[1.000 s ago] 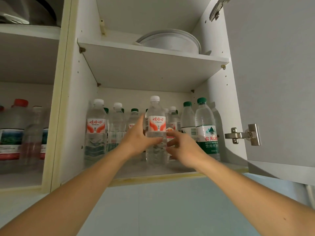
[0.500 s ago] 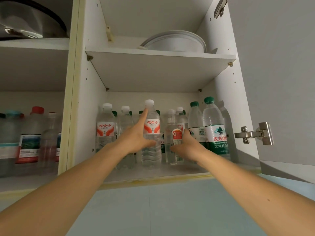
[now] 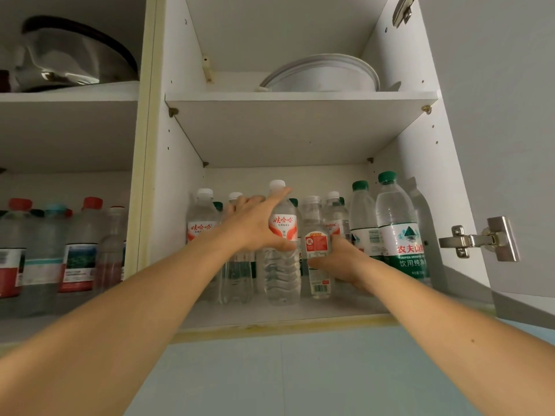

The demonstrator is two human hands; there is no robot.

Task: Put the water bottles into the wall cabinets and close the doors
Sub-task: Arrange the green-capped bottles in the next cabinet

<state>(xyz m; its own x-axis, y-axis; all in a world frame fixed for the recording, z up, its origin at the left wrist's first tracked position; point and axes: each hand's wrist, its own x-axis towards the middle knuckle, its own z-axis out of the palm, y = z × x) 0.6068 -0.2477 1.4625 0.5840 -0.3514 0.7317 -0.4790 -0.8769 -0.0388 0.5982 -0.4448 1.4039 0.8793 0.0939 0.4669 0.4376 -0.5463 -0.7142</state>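
Pushing deeper risks toppling the packed row at 12 o'clock: your left hand (image 3: 255, 226) grips the white-capped bottle (image 3: 282, 250), your right hand (image 3: 345, 262) pinches the red-labelled bottle (image 3: 316, 250), both standing on the lower shelf (image 3: 300, 313).

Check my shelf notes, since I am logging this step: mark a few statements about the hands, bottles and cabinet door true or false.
1. The left hand grips a white-capped bottle. True.
2. The cabinet door is closed. False: it stands open.
3. The green-capped bottles stand at the shelf's right end. True.
4. The right hand is empty. False: it holds a bottle with a red square label.
5. The upper shelf holds bottles. False: a white bowl.
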